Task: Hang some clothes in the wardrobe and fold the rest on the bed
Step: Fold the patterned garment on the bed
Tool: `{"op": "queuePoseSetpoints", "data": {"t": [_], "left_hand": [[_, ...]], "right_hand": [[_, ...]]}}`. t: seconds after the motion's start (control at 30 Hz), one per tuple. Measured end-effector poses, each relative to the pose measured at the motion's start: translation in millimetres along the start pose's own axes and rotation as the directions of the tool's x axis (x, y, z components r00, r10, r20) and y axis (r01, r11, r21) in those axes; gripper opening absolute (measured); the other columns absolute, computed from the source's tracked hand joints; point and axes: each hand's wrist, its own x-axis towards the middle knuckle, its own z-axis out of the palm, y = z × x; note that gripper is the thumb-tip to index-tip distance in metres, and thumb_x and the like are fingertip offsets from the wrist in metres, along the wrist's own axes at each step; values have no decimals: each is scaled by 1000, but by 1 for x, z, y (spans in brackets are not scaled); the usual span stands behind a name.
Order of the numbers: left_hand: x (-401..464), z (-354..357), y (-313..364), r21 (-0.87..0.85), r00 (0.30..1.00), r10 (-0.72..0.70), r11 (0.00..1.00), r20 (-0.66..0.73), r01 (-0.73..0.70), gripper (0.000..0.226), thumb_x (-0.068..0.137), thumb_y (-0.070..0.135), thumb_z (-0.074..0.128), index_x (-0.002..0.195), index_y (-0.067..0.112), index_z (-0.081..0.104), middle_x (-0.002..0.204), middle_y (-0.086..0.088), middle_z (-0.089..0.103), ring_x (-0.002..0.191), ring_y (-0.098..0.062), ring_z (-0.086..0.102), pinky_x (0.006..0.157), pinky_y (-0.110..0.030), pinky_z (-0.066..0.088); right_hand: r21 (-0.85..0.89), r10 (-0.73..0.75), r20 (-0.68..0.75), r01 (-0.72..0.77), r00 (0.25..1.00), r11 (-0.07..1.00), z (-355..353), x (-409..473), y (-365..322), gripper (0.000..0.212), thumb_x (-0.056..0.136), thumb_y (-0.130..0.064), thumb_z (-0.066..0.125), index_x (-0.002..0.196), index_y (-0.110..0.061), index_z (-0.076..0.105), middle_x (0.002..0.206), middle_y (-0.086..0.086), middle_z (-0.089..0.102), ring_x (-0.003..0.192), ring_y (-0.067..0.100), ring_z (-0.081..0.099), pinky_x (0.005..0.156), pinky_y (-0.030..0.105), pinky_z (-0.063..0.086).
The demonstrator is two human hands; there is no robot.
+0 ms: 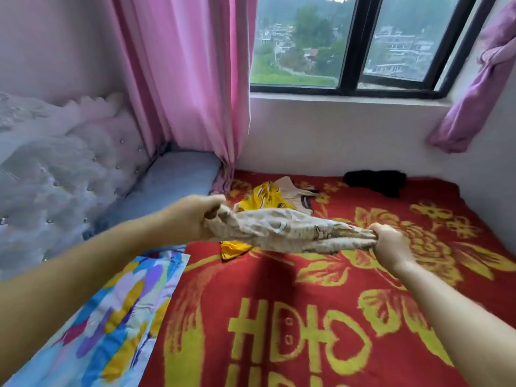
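Red blanket (293, 317) with yellow motifs covers the bed; multicoloured quilt (111, 317) at its left edge. Above the blanket, left hand (195, 216) and right hand (391, 247) each clench one end of a beige patterned garment (287, 230), bunched and stretched between them. Behind it lie a yellow garment (265, 196) and a beige top (296, 191). Farther right, near the wall, a black garment (377, 181).
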Motion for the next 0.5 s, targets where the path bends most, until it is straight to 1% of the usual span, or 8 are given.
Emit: {"op": "queuePoseSetpoints", "data": {"t": [0.1, 0.2, 0.27, 0.33, 0.4, 0.43, 0.47, 0.5], "left_hand": [[-48, 115, -26, 95, 933, -80, 994, 350, 49, 20, 80, 14, 54, 101, 15, 57, 92, 1, 65, 84, -22, 60, 68, -33, 42], [-95, 233, -37, 139, 797, -94, 990, 596, 12, 18, 76, 15, 52, 94, 20, 52, 97, 3, 63, 94, -23, 59, 70, -35, 41], [-134, 311, -40, 89, 754, 34, 988, 656, -123, 21, 67, 23, 64, 86, 24, 56, 93, 11, 65, 88, -11, 63, 65, -24, 40], [-168, 372, -43, 71, 714, 62, 985, 698, -155, 33, 45, 33, 77, 73, 29, 60, 92, 19, 67, 82, 4, 64, 62, -12, 44], [-203, 426, -40, 139, 658, 54, 961, 751, -238, 34, 49, 30, 81, 78, 24, 64, 114, 6, 67, 109, -5, 62, 91, -27, 51], [-223, 451, -38, 161, 658, 75, 943, 750, -291, 32, 64, 22, 77, 93, 15, 65, 135, -5, 56, 129, -15, 49, 109, -40, 36], [-235, 467, -38, 169, 615, 66, 934, 785, -316, 32, 81, 12, 64, 111, 6, 58, 152, -12, 35, 143, -22, 28, 116, -47, 12], [-242, 477, -35, 147, 599, 80, 936, 797, -320, 33, 88, 7, 53, 121, 2, 51, 158, -12, 18, 147, -24, 14, 115, -49, 0]], "right_hand": [[15, 40, 163, -44, 986, 999, 69, -43, 43, 15, 80, 4, 57, 87, -6, 67, 91, 14, 62, 95, 33, 58, 73, 34, 40], [-43, 86, 337, -76, 938, 996, 139, -93, 87, 29, 83, 1, 59, 108, -10, 69, 113, 11, 61, 110, 31, 56, 85, 33, 42], [-116, 104, 458, -57, 883, 992, 188, -127, 115, 34, 84, 1, 59, 115, -11, 67, 126, 8, 57, 113, 30, 57, 90, 35, 44], [-136, 122, 506, -60, 854, 989, 222, -157, 139, 37, 81, 2, 62, 115, -12, 66, 128, 6, 55, 112, 29, 59, 90, 33, 44], [-158, 169, 521, -100, 837, 982, 244, -180, 161, 42, 78, 3, 64, 117, -11, 66, 132, 7, 54, 117, 28, 56, 94, 31, 42], [-176, 196, 527, -120, 827, 977, 253, -190, 171, 42, 79, 4, 62, 119, -10, 65, 134, 8, 53, 120, 28, 54, 98, 32, 41], [-191, 213, 527, -130, 823, 973, 258, -196, 178, 43, 81, 5, 58, 122, -8, 64, 136, 10, 52, 122, 29, 53, 101, 33, 39], [-199, 219, 525, -132, 822, 971, 261, -199, 183, 43, 83, 6, 55, 123, -5, 63, 137, 12, 52, 124, 30, 51, 103, 34, 37]]}}
